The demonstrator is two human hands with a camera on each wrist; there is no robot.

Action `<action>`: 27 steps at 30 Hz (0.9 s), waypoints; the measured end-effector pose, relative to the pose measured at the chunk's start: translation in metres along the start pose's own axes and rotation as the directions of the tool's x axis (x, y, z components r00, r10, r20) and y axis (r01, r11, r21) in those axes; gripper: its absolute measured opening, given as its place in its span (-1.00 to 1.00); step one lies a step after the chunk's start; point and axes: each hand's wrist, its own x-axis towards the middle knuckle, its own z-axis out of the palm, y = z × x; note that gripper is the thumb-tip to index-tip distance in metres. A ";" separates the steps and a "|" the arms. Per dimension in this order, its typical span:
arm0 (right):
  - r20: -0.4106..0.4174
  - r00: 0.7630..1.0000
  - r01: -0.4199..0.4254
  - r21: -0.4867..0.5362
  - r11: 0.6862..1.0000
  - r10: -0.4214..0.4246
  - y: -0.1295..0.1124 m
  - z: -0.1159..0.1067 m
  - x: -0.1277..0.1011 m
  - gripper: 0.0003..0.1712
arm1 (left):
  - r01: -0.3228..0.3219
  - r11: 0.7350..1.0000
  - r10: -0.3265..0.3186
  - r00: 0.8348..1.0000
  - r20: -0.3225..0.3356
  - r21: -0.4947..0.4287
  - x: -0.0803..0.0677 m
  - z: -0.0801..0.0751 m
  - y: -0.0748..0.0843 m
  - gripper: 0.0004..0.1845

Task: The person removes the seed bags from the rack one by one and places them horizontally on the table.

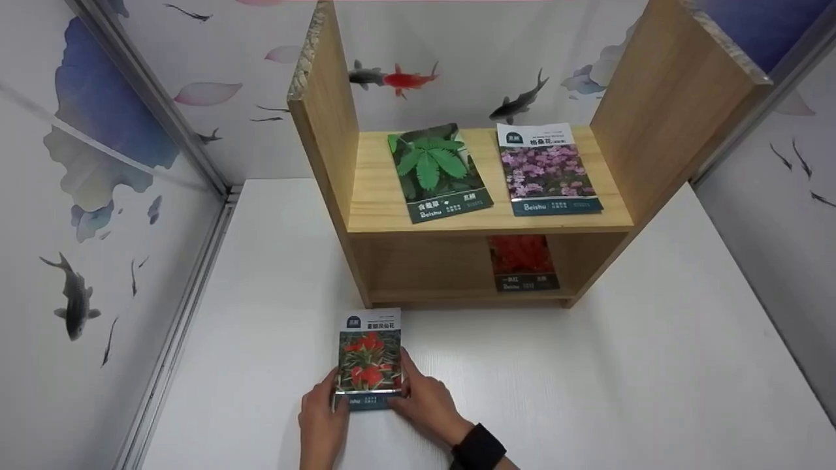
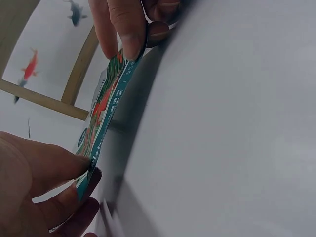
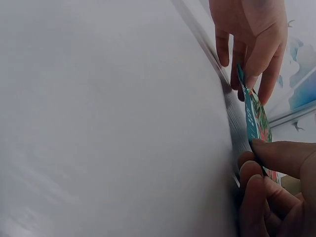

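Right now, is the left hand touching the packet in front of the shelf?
Touching: the left wrist view shows the left hand pinching the packet near its edge, thumb on the printed face, fingers behind.

Free tabletop (image 1: 627,385) beside the right grip (image 1: 426,399), wooden shelf (image 1: 424,264) in the way ahead.

Fish-print walls (image 1: 32,202), white table (image 1: 653,365), wooden shelf (image 1: 679,98)
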 end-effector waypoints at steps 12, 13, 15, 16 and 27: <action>0.052 0.998 -0.050 0.132 0.990 0.044 -0.008 0.008 0.011 0.02 | 0.013 0.997 -0.008 0.998 -0.063 0.078 0.003 -0.004 -0.003 -0.45; 0.051 0.998 -0.049 0.128 0.991 0.043 -0.009 0.008 0.011 0.02 | 0.013 0.996 -0.007 0.998 -0.069 0.085 0.003 -0.004 -0.003 -0.45; 0.046 0.998 -0.041 0.106 0.994 0.037 -0.010 0.008 0.010 0.02 | 0.013 0.995 -0.005 0.997 -0.082 0.099 0.002 -0.004 -0.003 -0.46; 0.044 0.999 -0.036 0.089 0.995 0.032 -0.010 0.008 0.010 0.02 | 0.015 0.994 -0.006 0.996 -0.088 0.105 0.002 -0.004 -0.003 -0.46; 0.022 0.999 -0.049 0.012 0.999 0.049 -0.012 0.009 0.010 -0.02 | 0.025 0.990 -0.010 0.994 -0.107 0.141 0.000 0.001 -0.004 -0.48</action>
